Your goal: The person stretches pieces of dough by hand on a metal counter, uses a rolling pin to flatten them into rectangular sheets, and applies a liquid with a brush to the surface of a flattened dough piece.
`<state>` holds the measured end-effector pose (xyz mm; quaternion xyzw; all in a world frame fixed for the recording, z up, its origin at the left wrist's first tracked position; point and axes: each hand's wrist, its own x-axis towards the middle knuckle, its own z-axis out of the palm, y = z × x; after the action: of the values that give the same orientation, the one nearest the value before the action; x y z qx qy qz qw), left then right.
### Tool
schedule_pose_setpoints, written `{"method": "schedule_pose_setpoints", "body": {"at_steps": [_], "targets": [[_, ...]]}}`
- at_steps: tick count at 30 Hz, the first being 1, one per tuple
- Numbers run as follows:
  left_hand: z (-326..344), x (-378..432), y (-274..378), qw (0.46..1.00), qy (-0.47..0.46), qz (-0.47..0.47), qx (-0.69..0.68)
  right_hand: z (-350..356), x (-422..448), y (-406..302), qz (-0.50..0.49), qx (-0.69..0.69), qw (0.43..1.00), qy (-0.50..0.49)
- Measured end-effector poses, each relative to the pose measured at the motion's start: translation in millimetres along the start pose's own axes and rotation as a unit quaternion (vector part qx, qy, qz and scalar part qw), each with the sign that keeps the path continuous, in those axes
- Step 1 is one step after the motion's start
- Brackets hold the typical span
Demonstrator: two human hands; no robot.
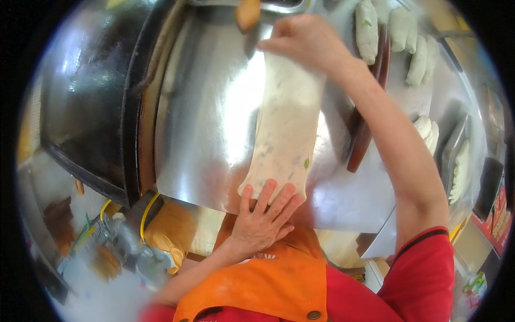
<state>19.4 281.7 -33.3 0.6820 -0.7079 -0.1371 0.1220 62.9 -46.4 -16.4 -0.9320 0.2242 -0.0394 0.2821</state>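
A long, thin sheet of dough (287, 124) with green flecks lies lengthwise on a shiny metal worktop (197, 120). My left hand (263, 219) is at its near end, fingers spread and fingertips resting on the dough's edge. At the far end my right hand (307, 42) is curled with the fingers pinched at the sheet's far edge; the palm hides part of that edge. To the right of the sheet, a reddish-brown wooden rolling pin (362, 141) lies beneath my right forearm.
Several pale dough rolls (418, 60) lie at the far right, one (366, 32) against the rolling pin. A metal tray (452, 149) stands on the right. Left of the worktop is a large dark griddle (88, 92). A brown wooden-looking piece (247, 16) lies at the top. Bags (171, 229) are below left.
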Motion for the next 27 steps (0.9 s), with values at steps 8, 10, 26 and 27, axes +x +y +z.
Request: {"method": "schedule_pose_setpoints", "body": {"at_steps": [8,10,26,27], "targets": [[-37,15,-9,0.999,-0.009,0.024,-0.044,-9,-9,-20,0.044,-0.047,0.998,-0.012],[-41,17,-10,0.998,-0.001,0.022,-0.060,-24,-6,-13,0.085,0.062,0.987,-0.123],[-79,178,-116,0.970,0.034,-0.183,-0.155,-36,-81,17,0.135,0.200,0.961,-0.134],[-80,178,-116,0.962,0.033,-0.198,-0.183,-35,-81,14,0.135,0.202,0.961,-0.133]]}}
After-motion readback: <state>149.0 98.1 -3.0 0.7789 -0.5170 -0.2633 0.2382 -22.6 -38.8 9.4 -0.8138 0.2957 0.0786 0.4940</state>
